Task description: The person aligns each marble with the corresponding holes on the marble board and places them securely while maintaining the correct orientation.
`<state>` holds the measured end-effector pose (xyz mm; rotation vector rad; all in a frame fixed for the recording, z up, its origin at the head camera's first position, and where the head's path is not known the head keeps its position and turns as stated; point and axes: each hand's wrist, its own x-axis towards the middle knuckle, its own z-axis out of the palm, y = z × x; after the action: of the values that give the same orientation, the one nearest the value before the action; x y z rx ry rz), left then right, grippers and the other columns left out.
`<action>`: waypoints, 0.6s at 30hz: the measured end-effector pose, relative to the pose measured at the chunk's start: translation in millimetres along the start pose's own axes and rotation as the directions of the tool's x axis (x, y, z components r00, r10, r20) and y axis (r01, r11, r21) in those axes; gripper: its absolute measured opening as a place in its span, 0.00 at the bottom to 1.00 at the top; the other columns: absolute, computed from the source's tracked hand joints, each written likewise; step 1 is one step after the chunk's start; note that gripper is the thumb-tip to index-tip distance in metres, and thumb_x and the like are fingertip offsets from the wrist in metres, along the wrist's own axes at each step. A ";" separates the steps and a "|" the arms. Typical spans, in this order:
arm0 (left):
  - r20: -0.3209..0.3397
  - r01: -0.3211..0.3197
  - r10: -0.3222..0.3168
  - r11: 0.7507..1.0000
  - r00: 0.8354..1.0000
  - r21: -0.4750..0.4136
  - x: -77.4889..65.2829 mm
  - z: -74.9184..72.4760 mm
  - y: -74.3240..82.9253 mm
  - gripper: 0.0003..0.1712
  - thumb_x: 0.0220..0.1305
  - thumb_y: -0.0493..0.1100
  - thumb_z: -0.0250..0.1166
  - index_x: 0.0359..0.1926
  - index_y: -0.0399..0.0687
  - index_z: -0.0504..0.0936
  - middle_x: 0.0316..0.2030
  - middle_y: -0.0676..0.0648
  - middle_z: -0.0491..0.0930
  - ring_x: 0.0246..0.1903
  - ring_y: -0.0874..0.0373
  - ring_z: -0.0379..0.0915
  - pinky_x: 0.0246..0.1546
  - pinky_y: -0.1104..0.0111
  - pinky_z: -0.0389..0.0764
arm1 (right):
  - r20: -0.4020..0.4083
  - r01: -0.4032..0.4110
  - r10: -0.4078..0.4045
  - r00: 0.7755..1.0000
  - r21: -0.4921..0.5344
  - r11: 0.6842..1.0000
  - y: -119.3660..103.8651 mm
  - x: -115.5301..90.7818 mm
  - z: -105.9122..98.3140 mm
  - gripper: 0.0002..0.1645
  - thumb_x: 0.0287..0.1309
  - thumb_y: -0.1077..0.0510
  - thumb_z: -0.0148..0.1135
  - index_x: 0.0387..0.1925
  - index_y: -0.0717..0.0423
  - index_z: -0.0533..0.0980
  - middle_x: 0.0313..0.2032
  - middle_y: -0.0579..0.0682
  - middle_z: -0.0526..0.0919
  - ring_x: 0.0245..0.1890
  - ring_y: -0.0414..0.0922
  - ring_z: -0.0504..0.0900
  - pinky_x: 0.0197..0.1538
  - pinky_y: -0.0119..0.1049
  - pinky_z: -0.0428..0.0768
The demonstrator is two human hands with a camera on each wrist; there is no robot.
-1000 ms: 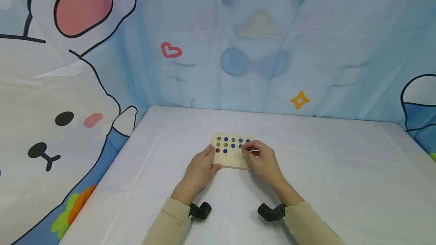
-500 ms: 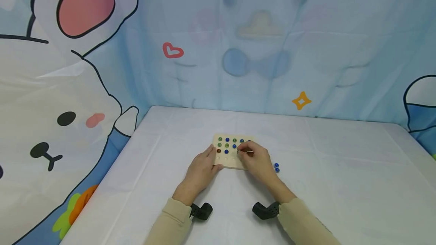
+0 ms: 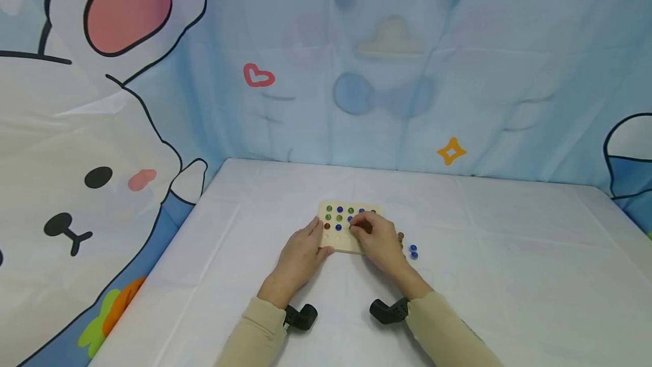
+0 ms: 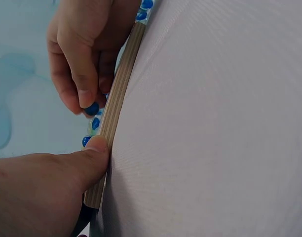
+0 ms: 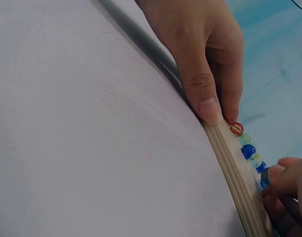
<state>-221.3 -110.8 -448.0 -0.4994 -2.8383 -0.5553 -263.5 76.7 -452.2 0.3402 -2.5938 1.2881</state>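
A pale wooden board (image 3: 347, 244) lies on the table with rows of glass marbles, green and blue, set in its hollows. One red-brown marble (image 3: 327, 226) sits at its left side. My left hand (image 3: 299, 256) holds the board's left end, thumb at the near edge and fingers along the side. My right hand (image 3: 379, 242) is over the board, pinching a dark blue-green marble (image 4: 92, 108) between thumb and fingertip, close over the third row. That hand hides the board's right part. Bare hollows show in the near row.
Two loose blue marbles (image 3: 414, 251) lie on the white tablecloth (image 3: 509, 265) right of the board. Brown marbles (image 3: 400, 236) peek out beside my right hand. A printed blue curtain (image 3: 305, 129) hangs behind the table. Each wrist wears a black camera (image 3: 301, 317).
My right hand has moved left across the board with the marble between its fingertips, uncovering the loose blue and brown marbles on the right. The left hand keeps its hold on the board.
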 end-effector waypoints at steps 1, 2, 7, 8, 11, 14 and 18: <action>-0.001 -0.002 0.002 1.000 1.000 0.002 -0.1 -0.2 0.1 0.38 0.69 0.52 0.63 0.69 0.30 0.66 0.69 0.34 0.66 0.62 0.41 0.73 0.63 0.56 0.77 | -0.002 0.001 -0.001 1.000 -0.005 1.000 -0.3 0.3 0.4 0.05 0.62 0.63 0.66 0.40 0.56 0.82 0.38 0.50 0.87 0.38 0.43 0.82 0.42 0.35 0.81; -0.002 -0.004 0.004 1.000 1.000 0.001 -0.1 -0.2 0.1 0.38 0.69 0.52 0.63 0.69 0.30 0.66 0.69 0.34 0.66 0.62 0.41 0.73 0.63 0.56 0.77 | -0.003 0.004 -0.004 1.000 -0.011 1.000 0.1 0.6 1.3 0.04 0.62 0.64 0.66 0.39 0.56 0.82 0.37 0.50 0.87 0.38 0.43 0.82 0.42 0.34 0.81; -0.011 -0.019 0.019 1.000 1.000 0.003 -0.5 0.5 -0.4 0.38 0.68 0.51 0.64 0.68 0.29 0.67 0.69 0.33 0.67 0.61 0.41 0.74 0.62 0.56 0.77 | -0.025 0.043 -0.044 0.999 -0.028 0.999 0.9 1.0 5.2 0.04 0.60 0.67 0.66 0.36 0.58 0.82 0.35 0.51 0.87 0.35 0.42 0.82 0.39 0.33 0.82; -0.011 -0.018 0.018 1.000 1.000 -0.001 -0.5 0.6 -0.6 0.38 0.68 0.51 0.64 0.68 0.29 0.67 0.69 0.33 0.67 0.61 0.41 0.74 0.62 0.56 0.77 | -0.032 0.054 -0.055 0.998 -0.032 0.998 0.7 1.0 6.0 0.04 0.59 0.68 0.66 0.36 0.58 0.82 0.34 0.51 0.87 0.35 0.42 0.82 0.39 0.33 0.82; -0.016 -0.022 0.022 1.000 1.000 -0.006 -0.6 0.4 -0.9 0.37 0.67 0.50 0.64 0.67 0.28 0.67 0.68 0.32 0.68 0.61 0.40 0.74 0.62 0.55 0.77 | -0.050 0.082 -0.085 0.995 -0.053 0.995 -0.4 0.6 8.1 0.05 0.58 0.69 0.66 0.35 0.59 0.82 0.33 0.51 0.86 0.33 0.42 0.81 0.37 0.33 0.82; -0.013 -0.016 0.016 1.000 1.000 -0.019 -0.4 0.0 -0.8 0.37 0.67 0.50 0.64 0.67 0.28 0.67 0.68 0.32 0.67 0.61 0.40 0.74 0.62 0.55 0.77 | -0.062 0.096 -0.100 0.993 -0.067 0.993 -2.9 -0.3 9.1 0.06 0.58 0.70 0.66 0.35 0.59 0.82 0.33 0.52 0.86 0.32 0.42 0.81 0.36 0.34 0.81; -0.005 -0.009 0.008 0.999 1.000 -0.031 -0.5 -0.2 0.0 0.37 0.68 0.50 0.64 0.68 0.28 0.67 0.69 0.32 0.67 0.61 0.39 0.73 0.63 0.54 0.76 | -0.065 0.096 -0.100 0.993 -0.066 0.993 -5.0 -1.9 8.9 0.06 0.58 0.71 0.65 0.35 0.59 0.82 0.33 0.52 0.86 0.32 0.43 0.81 0.36 0.34 0.81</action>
<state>-220.8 -111.1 -447.9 -0.5146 -2.8257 -0.5993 -261.0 66.8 -454.3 0.3999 -2.5209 1.1627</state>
